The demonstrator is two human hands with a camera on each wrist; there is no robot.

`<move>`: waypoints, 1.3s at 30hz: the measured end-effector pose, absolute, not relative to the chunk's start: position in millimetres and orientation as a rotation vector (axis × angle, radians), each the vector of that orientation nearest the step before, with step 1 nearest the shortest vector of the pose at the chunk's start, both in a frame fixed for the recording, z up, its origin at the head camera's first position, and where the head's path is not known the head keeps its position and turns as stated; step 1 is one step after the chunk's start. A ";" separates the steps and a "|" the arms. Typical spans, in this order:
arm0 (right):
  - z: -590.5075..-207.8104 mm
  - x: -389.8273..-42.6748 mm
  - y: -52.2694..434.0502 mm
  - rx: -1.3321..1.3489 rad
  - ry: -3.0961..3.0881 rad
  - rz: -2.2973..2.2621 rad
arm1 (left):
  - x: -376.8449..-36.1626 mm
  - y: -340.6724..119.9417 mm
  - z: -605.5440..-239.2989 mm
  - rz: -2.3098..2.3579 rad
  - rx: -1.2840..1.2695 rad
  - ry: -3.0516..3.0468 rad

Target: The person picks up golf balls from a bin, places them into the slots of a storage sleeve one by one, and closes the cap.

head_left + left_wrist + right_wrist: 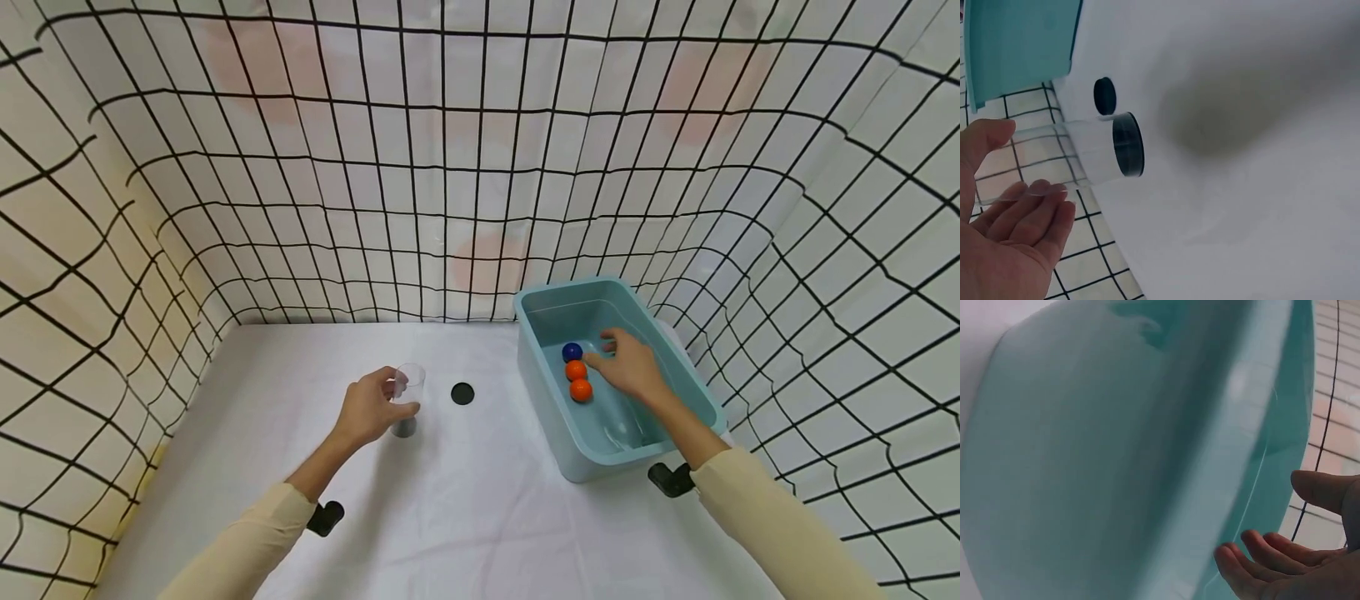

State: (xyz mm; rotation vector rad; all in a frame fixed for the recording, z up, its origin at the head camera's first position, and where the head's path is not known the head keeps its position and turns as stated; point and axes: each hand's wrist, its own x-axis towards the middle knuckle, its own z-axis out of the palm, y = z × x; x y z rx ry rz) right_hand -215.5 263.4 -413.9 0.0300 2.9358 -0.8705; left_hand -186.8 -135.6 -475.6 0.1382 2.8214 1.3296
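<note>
My left hand (pixel 371 408) grips a clear cylindrical container (pixel 1099 150) with a black base (pixel 1129 145). In the left wrist view the thumb is on one side of its clear wall and the fingers on the other. A round black lid (pixel 462 393) lies on the table just right of the container. My right hand (pixel 632 367) is over the inside of a teal bin (pixel 546 417), fingers apart and holding nothing. Beside its fingertips, a dark blue ball (pixel 572 352) and two orange balls (pixel 581 390) lie in a row along the bin's left side.
A white cloth (pixel 480 517) covers the table. Black netting (pixel 480 171) over pale sheeting rises at the back and both sides. The bin stands at the right, close to the netting.
</note>
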 end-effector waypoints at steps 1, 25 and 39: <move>-413.3 -218.2 263.2 0.056 2.909 -0.889 | -187.2 -134.9 -473.5 1.342 0.131 2.815; -407.4 -266.2 274.1 0.284 2.497 -1.023 | -194.1 -133.3 -455.7 1.361 0.088 2.848; -429.8 -299.7 268.7 0.452 2.335 -1.086 | -194.1 -133.4 -449.9 1.384 0.134 2.865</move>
